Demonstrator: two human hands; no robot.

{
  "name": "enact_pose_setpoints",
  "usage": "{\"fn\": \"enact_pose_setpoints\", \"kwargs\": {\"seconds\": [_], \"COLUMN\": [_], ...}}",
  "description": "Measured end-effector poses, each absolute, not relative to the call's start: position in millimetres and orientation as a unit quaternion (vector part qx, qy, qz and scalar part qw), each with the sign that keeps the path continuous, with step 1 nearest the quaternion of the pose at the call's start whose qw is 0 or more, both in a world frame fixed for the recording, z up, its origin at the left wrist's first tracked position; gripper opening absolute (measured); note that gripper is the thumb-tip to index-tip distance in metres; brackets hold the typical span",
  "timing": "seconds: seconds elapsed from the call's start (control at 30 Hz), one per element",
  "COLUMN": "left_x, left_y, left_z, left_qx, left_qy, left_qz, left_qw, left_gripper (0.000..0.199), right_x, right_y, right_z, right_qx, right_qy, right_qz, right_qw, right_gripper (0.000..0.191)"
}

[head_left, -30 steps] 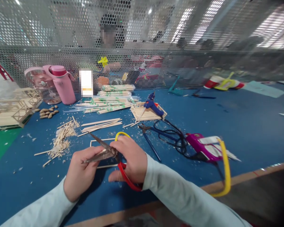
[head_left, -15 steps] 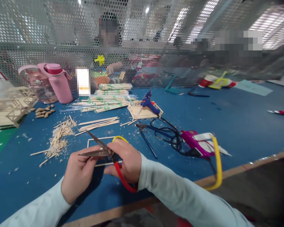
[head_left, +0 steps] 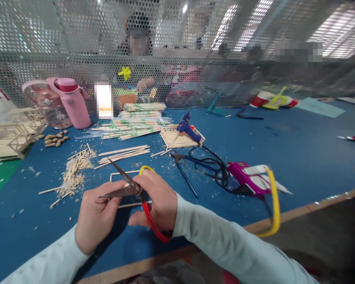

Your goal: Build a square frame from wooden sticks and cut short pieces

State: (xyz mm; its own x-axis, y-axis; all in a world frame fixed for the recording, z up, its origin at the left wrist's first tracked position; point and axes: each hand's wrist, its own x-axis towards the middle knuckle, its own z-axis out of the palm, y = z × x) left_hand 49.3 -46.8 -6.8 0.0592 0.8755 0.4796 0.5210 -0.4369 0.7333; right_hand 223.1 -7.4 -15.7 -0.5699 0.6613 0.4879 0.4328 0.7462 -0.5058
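My right hand (head_left: 156, 199) is closed round a pair of scissors (head_left: 122, 192), whose dark, rust-marked blades stand apart and point left. One handle is red; a yellow loop shows above the thumb side of the hand. My left hand (head_left: 99, 213) is closed in a pinch beside the blades, partly behind the lower one. A short pale end, which looks like a wooden stick (head_left: 126, 185), shows between the blades by its fingers; the rest is hidden. Beneath both hands, a rectangular stick frame (head_left: 126, 173) lies on the blue table (head_left: 154, 252), partly covered.
Loose sticks (head_left: 124, 155), a heap of offcuts (head_left: 75, 169) and peanuts (head_left: 55, 139) lie ahead. A blue glue gun (head_left: 187, 128) rests on a small stick structure (head_left: 173, 140). Pliers (head_left: 185, 175) and a purple-and-white device (head_left: 248, 179) are to the right. Pink bottles (head_left: 73, 104) stand before the mesh screen (head_left: 177, 86).
The hands and scissors stay almost in place, with the blades still apart. The view has shifted very slightly. Beyond the mesh, a person's head has moved a little.
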Motion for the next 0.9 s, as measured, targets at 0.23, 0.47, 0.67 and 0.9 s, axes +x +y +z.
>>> {"fn": "enact_pose_setpoints", "kwargs": {"seconds": [0.23, 0.47, 0.67, 0.9], "left_x": [52.6, 52.2, 58.5, 57.6], "left_y": [-44.4, -44.9, -46.1, -39.8], "left_z": [-6.7, -6.4, -0.6, -0.9], "left_qx": [0.671, 0.665, 0.652, 0.62], "left_qy": [0.506, 0.514, 0.526, 0.53], "left_qz": [0.484, 0.482, 0.469, 0.481], "left_qw": [0.242, 0.246, 0.28, 0.32], "left_gripper": [0.022, 0.021, 0.019, 0.027], "right_x": [224.9, 225.1, 225.8, 232.8], "right_y": [-5.9, -5.5, -6.5, 1.6], "right_z": [-15.4, -16.2, -11.3, -4.4], "right_qx": [-0.304, -0.334, -0.329, -0.321], "right_qy": [-0.871, -0.873, -0.871, -0.859], "right_qz": [0.193, 0.161, 0.178, 0.196], "right_qw": [0.334, 0.316, 0.32, 0.348], "right_gripper": [0.073, 0.074, 0.071, 0.065]}}
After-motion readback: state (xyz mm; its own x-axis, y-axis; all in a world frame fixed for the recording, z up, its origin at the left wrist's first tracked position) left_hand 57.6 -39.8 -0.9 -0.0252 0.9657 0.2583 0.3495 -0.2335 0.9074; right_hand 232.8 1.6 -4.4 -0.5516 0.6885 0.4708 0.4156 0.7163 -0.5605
